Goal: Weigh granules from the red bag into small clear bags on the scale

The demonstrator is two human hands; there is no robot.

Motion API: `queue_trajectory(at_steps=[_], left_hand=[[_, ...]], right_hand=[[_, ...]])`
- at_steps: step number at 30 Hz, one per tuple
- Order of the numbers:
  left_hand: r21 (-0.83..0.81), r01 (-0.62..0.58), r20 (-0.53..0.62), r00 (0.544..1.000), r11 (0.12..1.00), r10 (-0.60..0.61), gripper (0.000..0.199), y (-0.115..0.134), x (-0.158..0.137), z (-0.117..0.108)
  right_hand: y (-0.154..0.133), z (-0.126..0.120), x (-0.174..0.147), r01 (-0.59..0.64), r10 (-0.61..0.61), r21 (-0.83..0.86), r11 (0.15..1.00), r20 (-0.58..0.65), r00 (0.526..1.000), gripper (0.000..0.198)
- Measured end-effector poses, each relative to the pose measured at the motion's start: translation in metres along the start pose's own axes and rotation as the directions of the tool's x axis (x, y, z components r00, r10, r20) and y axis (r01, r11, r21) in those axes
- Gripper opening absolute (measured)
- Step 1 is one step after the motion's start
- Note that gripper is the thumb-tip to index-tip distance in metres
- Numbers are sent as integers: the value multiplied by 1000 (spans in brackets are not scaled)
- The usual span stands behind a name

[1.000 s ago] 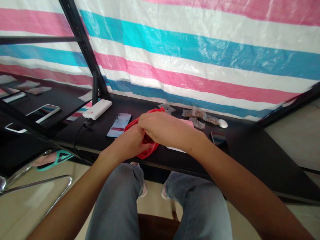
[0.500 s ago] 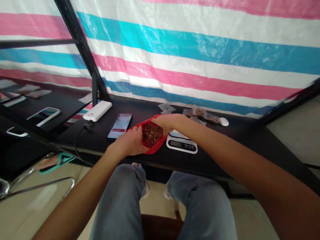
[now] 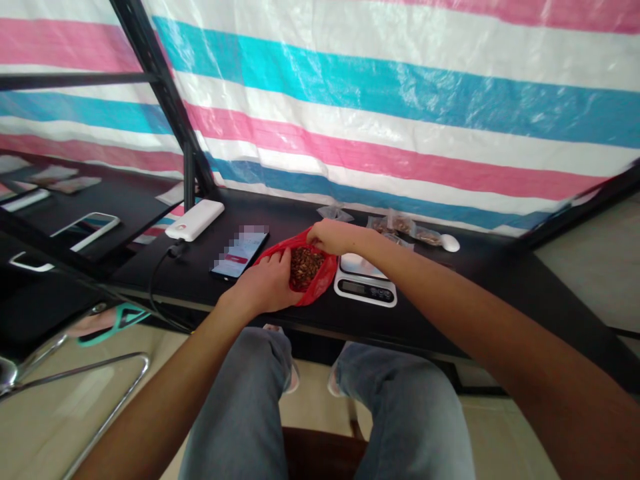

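Observation:
A red plastic bag (image 3: 327, 277) with its mouth spread sits at the front of the black table, with small brown dried bits (image 3: 306, 267) inside. My left hand (image 3: 267, 280) is closed on the bag's left rim, thumb at the near edge. At the far right rim, my right hand (image 3: 337, 235) pinches the red plastic with bent fingers. Just right of the bag lies a white digital scale (image 3: 367, 290), partly covered by my right forearm. Beyond that forearm are several small clear packets of brown bits (image 3: 400, 222) and a white spoon (image 3: 450, 243).
A smartphone (image 3: 243, 250) lies left of the bag. Behind it is a white power bank (image 3: 195, 220) with a black cable. Clear empty packets (image 3: 336, 213) lie at the back. A black metal post (image 3: 160, 87) rises at left; a striped sheet (image 3: 375, 100) hangs behind the table.
The bag's mouth has been pulled wider, and more of its right side shows. My right hand has shifted slightly up and left along the rim.

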State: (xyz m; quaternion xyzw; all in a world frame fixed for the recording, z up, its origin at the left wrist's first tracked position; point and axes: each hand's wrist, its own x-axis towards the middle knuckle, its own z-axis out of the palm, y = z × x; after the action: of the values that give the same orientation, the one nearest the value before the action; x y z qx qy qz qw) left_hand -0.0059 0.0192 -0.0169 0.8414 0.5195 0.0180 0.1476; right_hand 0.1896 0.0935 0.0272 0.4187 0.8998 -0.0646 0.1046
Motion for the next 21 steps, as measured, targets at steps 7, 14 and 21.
queue_trajectory(at_steps=[7,14,21], left_hand=[[-2,-105,-68,992,995,104,103,3,5,5],[-48,-76,-130,989,996,69,101,3,16,14],[-73,29,-164,986,997,-41,96,0,22,24]], right_hand=[[6,14,2,-6,1,-60,998,-83,997,29],[11,16,-3,106,-57,157,982,-284,957,19],[-2,-3,-17,44,-43,23,999,-49,998,21]])
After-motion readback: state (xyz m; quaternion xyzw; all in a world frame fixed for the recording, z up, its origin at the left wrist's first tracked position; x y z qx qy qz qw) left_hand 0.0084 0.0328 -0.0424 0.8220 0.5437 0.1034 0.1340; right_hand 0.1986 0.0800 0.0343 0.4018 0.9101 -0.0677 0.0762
